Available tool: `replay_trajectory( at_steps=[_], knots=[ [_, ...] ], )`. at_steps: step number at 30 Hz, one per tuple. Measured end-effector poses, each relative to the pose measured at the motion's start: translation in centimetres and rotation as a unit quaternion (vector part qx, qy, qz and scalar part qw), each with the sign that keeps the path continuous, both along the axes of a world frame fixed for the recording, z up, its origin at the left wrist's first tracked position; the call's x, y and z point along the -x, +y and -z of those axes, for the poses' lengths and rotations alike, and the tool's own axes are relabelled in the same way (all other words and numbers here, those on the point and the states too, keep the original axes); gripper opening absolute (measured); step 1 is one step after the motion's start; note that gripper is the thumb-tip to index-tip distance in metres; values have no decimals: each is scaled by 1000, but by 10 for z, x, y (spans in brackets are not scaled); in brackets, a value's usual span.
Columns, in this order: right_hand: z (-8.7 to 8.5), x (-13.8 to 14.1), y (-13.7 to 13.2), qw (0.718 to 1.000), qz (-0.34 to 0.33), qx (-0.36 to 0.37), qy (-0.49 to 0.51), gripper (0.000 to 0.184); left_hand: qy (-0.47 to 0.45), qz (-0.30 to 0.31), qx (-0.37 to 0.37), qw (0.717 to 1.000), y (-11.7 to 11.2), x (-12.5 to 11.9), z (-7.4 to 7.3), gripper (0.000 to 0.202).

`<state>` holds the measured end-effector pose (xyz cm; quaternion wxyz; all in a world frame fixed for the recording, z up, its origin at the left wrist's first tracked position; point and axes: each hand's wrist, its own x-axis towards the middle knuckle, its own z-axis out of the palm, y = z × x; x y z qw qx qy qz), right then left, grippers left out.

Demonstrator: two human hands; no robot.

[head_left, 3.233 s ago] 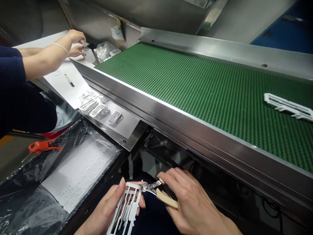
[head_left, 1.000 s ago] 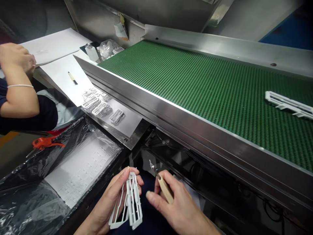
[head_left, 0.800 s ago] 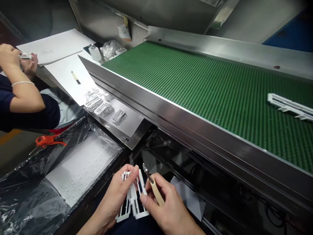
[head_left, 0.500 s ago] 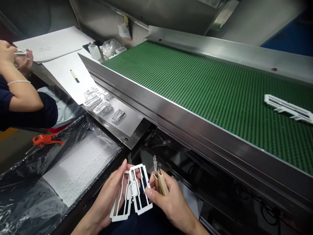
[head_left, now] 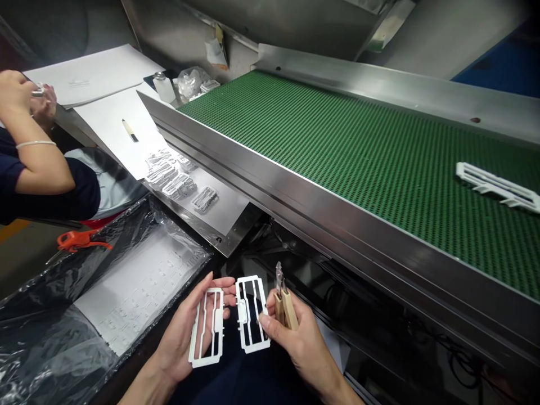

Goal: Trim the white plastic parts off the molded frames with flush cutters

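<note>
My left hand [head_left: 179, 332] holds a white plastic frame [head_left: 218, 325] with long slots, resting along the palm and fingers. In my right hand [head_left: 301, 337], a matching white plastic frame [head_left: 242, 311] is pinched under the thumb. The same hand also grips side cutters [head_left: 287, 309] with tan handles, their metal jaws pointing up. A narrow gap separates the two frames, and small pegs stick out from their facing edges.
A green conveyor belt [head_left: 337, 146] with a metal side rail carries another white part [head_left: 498, 187]. Several white parts [head_left: 179, 184] lie on the metal shelf. A black-lined bin [head_left: 139, 292] stands at left, with an orange-handled tool [head_left: 80, 240] on its edge. A co-worker's arm [head_left: 40, 152] is beyond.
The two frames, joined or touching before, are now apart. My right hand has shifted right with one frame and the side cutters; my left keeps the other.
</note>
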<state>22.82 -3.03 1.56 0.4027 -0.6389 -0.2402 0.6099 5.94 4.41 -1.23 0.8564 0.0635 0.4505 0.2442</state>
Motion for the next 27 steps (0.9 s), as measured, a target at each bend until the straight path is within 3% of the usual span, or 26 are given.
replay_trajectory(
  at_steps=[5,16,20,27],
  knots=[
    [1,-1,-2,1000,5,0,-6,28,-40,-24,30,998,2,0,-4,33],
    [7,1,-3,999,4,-11,-48,25,5,-42,23,999,0,-3,-2,35],
    [12,6,-9,996,-12,-14,-83,21,-36,-63,26,997,1,-7,-7,36],
    [21,23,-11,996,-35,-65,-47,14,-42,-38,36,998,-11,-20,-10,32]
  ],
)
